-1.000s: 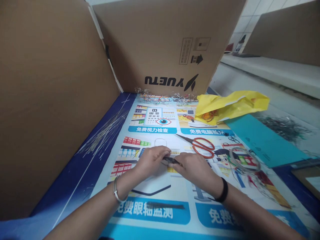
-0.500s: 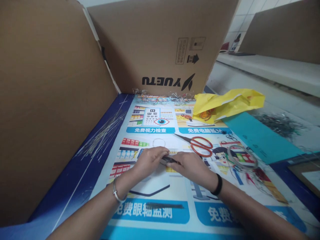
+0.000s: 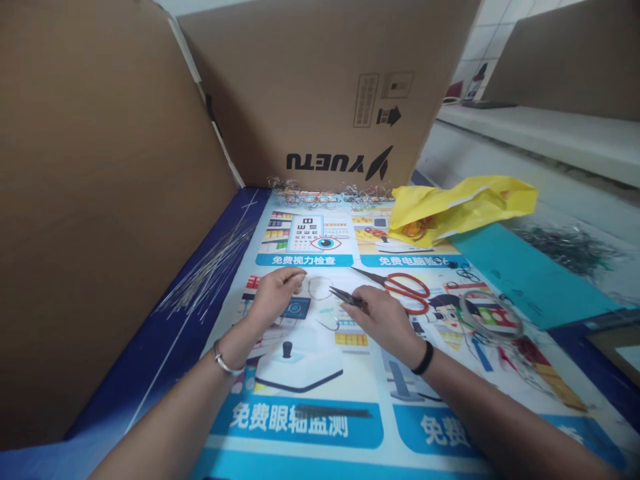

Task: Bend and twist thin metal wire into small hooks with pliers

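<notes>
In the head view my right hand [image 3: 387,320] grips a pair of dark needle-nose pliers [image 3: 349,297], jaws pointing left. My left hand [image 3: 275,293] is at the left with thumb and fingertips pinched together; whatever lies between them is too small to make out. Between the hands a thin wire ring [image 3: 320,288] appears on the printed sheet. Below the plier jaws is a short curved piece of wire [image 3: 330,325]. Just beyond my right hand lie red-handled scissors [image 3: 407,287], blades toward the left.
Loose straight wires [image 3: 207,267] lie along the left blue strip. At right are a wire coil [image 3: 490,317], a yellow bag [image 3: 460,207], a teal sheet [image 3: 535,273] and a wire heap [image 3: 570,250]. Cardboard panels [image 3: 320,87] stand behind and left. Dark thin strips [image 3: 333,411] lie in front.
My hands have moved apart from their meeting point. The left went left and farther away, the right slightly right with the pliers, whose jaws now show. The curved wire between them is now visible.
</notes>
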`<act>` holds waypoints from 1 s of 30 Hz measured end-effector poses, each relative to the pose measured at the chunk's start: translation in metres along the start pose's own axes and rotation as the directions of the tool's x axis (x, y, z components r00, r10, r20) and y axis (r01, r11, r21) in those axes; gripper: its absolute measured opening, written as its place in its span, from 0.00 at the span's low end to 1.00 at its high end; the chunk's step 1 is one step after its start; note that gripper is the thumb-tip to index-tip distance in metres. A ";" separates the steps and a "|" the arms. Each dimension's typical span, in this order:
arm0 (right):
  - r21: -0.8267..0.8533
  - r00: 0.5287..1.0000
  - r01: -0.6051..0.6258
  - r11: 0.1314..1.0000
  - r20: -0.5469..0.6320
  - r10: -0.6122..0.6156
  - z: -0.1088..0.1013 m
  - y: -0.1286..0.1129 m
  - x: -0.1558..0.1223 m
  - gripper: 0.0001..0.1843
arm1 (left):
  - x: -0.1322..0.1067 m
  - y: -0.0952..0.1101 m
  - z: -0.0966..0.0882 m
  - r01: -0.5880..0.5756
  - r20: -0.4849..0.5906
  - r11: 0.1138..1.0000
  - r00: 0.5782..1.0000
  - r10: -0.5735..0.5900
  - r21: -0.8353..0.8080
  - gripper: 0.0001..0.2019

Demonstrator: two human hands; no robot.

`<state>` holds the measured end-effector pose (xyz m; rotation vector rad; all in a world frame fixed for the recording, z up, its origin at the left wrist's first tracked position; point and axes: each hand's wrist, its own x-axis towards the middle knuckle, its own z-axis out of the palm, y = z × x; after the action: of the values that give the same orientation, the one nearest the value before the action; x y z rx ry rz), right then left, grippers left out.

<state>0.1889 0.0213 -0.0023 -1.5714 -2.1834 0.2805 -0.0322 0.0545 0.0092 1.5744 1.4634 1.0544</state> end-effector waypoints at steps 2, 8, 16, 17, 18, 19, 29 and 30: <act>0.001 0.999 0.046 0.999 -0.028 -0.046 0.002 0.002 0.000 0.17 | 0.000 -0.001 0.001 -0.011 0.008 1.000 1.000 0.011 0.001 0.10; 0.017 0.996 0.085 0.996 -0.027 -0.084 0.001 0.003 0.001 0.18 | -0.016 0.012 0.015 -0.131 0.051 0.990 0.990 0.128 0.049 0.07; 0.016 0.994 0.086 0.996 0.064 -0.087 -0.005 -0.002 0.001 0.17 | -0.027 0.015 0.026 -0.145 0.073 0.989 0.987 0.144 0.014 0.11; 0.020 0.994 0.086 0.996 0.068 -0.087 -0.006 -0.002 0.002 0.17 | -0.027 0.015 0.026 -0.133 0.080 0.991 0.988 0.131 0.018 0.11; 0.027 0.994 0.083 0.996 0.071 -0.085 -0.007 -0.003 0.002 0.17 | -0.026 0.015 0.026 -0.124 0.085 0.992 0.989 0.122 0.017 0.11; 0.034 0.994 0.079 0.996 0.072 -0.081 -0.007 -0.002 0.002 0.18 | -0.026 0.016 0.025 -0.117 0.091 0.993 0.989 0.115 0.015 0.11; 0.051 0.994 0.040 0.998 0.096 -0.044 -0.007 0.000 0.002 0.19 | -0.028 0.019 0.026 -0.101 0.153 0.995 0.983 0.099 0.004 0.14; 0.055 0.994 0.038 0.998 0.098 -0.043 -0.007 -0.001 0.002 0.19 | -0.028 0.018 0.027 -0.090 0.155 0.996 0.984 0.092 -0.020 0.13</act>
<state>0.1910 0.0223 0.0047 -1.5124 -2.2608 0.4080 -0.0008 0.0258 0.0126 1.6892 1.2878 0.9659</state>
